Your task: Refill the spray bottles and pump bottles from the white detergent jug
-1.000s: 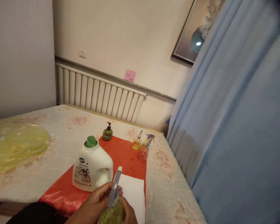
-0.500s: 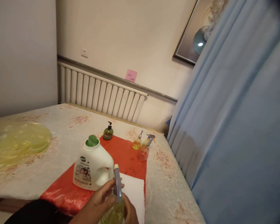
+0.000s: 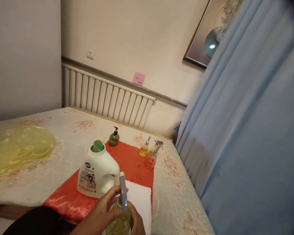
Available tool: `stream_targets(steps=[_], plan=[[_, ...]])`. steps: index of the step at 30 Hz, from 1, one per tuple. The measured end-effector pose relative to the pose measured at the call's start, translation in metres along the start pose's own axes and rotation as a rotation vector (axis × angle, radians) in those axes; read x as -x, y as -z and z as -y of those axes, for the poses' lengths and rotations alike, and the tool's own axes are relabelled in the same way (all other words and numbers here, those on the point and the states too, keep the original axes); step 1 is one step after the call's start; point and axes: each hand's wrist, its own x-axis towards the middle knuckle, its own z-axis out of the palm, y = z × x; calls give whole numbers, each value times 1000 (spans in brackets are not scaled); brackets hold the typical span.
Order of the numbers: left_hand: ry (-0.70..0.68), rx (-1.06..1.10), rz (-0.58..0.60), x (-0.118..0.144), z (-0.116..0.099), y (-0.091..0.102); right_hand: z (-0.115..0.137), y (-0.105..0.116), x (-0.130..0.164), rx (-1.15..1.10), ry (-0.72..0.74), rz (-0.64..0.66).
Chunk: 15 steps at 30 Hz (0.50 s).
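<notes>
— What have your hands got?
— My left hand (image 3: 101,213) and right hand (image 3: 137,222) both wrap a yellow spray bottle (image 3: 119,222), held low over the white cloth (image 3: 140,200), beside the white jug (image 3: 98,174) on the red mat (image 3: 134,164).

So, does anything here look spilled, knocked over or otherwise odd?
Nothing stands out. The white jug, green pump bottle and two small spray bottles stand upright on the red mat, with no spill visible. Both hands, left hand and right hand, hold a yellow spray bottle.
</notes>
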Motion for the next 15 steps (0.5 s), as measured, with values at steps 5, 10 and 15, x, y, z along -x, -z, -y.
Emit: stream_targets(steps=[5,10,15], plan=[[73,-17,139,1,-5,8,-4,4,-5,17,45,50],[20,-50,41,-1,-4,-3,-1,4,-5,29,80,30],[53,-149,108,6,-6,3,6,1,4,7,25,-30]])
